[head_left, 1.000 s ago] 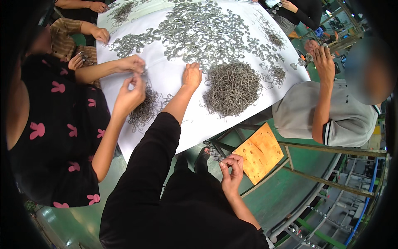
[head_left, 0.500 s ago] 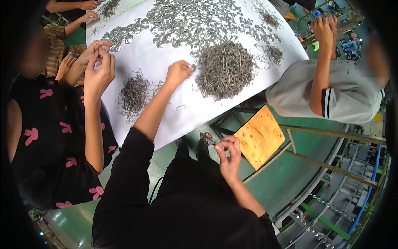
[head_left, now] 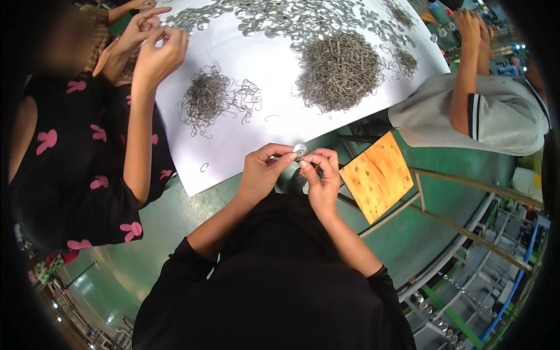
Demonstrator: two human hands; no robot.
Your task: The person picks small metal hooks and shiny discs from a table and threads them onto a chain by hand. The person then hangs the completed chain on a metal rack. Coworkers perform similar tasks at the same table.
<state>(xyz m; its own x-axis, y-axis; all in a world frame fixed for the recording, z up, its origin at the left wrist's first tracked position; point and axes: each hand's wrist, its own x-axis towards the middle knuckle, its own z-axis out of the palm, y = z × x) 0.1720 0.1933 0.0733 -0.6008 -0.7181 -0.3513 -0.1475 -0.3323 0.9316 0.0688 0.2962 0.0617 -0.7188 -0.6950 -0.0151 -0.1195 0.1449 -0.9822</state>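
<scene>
A shiny round metal disc [head_left: 300,150] is pinched between the thumb and index finger of my left hand [head_left: 262,170], just off the table's near edge. My right hand [head_left: 324,179] meets it from the other side, its thumb and fingers pinched at the disc's lower right. Whatever small piece sits in those right fingers is too small to make out. On the white table [head_left: 233,151] ahead lie a large heap of bent wire hooks [head_left: 340,71] and a smaller heap of hooks [head_left: 205,98] to the left.
Many loose metal discs [head_left: 274,17] spread along the far part of the table. At left, a co-worker's hands [head_left: 156,55] work over the table edge; another co-worker in a grey shirt [head_left: 466,116] stands at right. A wooden-topped stool [head_left: 378,178] stands close to my right hand.
My left hand has come back from beside the large hook heap with a disc. My right hand has risen slightly, and both hands now meet at the disc.
</scene>
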